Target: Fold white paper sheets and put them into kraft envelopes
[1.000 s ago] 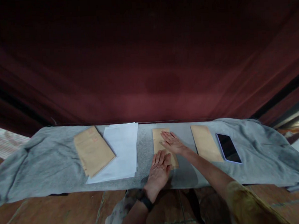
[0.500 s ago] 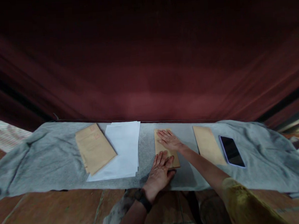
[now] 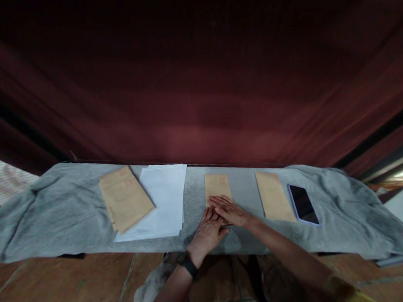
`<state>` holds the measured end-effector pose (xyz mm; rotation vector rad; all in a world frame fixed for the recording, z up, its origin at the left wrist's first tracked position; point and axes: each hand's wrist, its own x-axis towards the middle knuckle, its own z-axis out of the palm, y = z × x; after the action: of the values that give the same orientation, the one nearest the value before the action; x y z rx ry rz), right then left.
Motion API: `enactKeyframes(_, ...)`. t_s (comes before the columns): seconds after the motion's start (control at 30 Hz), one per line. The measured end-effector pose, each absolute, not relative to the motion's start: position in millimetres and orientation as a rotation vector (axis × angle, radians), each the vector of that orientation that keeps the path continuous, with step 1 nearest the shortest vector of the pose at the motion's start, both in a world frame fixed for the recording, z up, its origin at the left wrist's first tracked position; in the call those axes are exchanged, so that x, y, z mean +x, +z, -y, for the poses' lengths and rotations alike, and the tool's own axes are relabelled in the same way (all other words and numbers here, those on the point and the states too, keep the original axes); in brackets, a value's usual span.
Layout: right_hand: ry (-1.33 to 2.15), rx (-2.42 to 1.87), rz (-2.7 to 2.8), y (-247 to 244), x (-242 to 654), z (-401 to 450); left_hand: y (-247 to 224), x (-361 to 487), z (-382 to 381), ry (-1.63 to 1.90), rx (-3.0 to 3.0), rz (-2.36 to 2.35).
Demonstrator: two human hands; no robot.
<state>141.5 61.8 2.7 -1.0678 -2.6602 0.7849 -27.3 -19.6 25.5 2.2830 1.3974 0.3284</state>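
Observation:
A brown paper envelope [image 3: 217, 185] with faint red print lies in front of me on the grey cloth [image 3: 72, 207]. My left hand [image 3: 208, 231], a black watch on its wrist, rests flat over the envelope's near end with fingers stretched out. Flat across the envelope's lower half lies my right hand [image 3: 229, 211], open, its fingers touching or overlapping the left fingertips. The envelope's near part is hidden beneath both hands. Another brown envelope [image 3: 274, 196] lies to the right of the hands.
At left, a small stack of brown envelopes [image 3: 126, 200] partly covers several white paper sheets [image 3: 165, 198]. A phone [image 3: 304, 204] with a dark screen lies at right. Dark red fabric [image 3: 199, 101] rises behind the cloth-covered surface. Tiled floor [image 3: 93, 283] shows below.
My right hand has slid toward me along the envelope, from its far end to beside the left fingers, uncovering the red print. The left hand stays at the near end.

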Motion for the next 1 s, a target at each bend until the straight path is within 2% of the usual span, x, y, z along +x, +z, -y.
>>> enactKeyframes(0.13,0.641,-1.133,2.634,-2.9,146.1,-73.1,26.3,-27.7,18.9,0.319,2.310,-1.380)
enactKeyframes(0.33,0.220,-1.511,2.487,-9.5,139.4,-113.9,20.5,-30.3,18.1,0.377,2.332,-1.355)
enactKeyframes(0.47,0.111,-1.612,2.445,-13.6,136.2,-120.9,22.6,-32.1,16.5,0.425,2.324,-1.346)
enactKeyframes(0.63,0.137,-1.543,2.492,-18.5,146.4,-105.2,22.5,-33.5,10.2,0.504,2.292,-1.350)
enactKeyframes(1.0,0.419,-1.482,2.500,-11.3,169.2,-58.7,8.3,-34.9,5.0,0.610,2.278,-1.360)
